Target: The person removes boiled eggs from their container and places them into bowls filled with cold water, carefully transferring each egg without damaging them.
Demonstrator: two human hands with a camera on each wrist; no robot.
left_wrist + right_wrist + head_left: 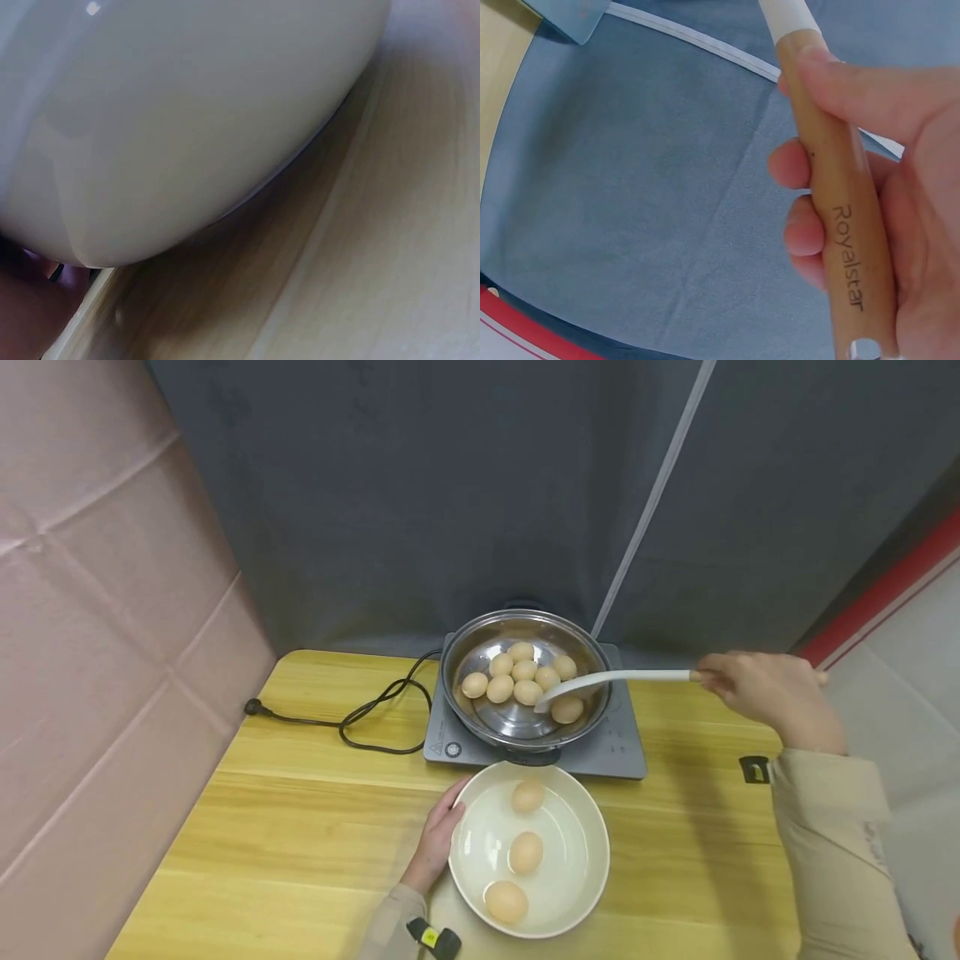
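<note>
My right hand (772,693) grips the wooden handle (836,202) of a white spatula (630,677), fingers wrapped around it in the right wrist view. The spatula's head reaches into a steel pan (457,710) among several brown eggs (527,692). One egg (567,709) lies right beside the blade. With my left hand (437,837) I hold the left side of a cream bowl (597,860), thumb at its rim. In the bowl, three eggs (527,852) lie in clear water. The bowl's outer wall (195,135) fills much of the left wrist view.
The pan stands on a grey induction cooker (622,752), just beyond the bowl. A black cord with a plug (255,707) lies to the left on the wooden table (300,827). At the right is a small black object (753,769). A grey curtain (420,510) hangs behind.
</note>
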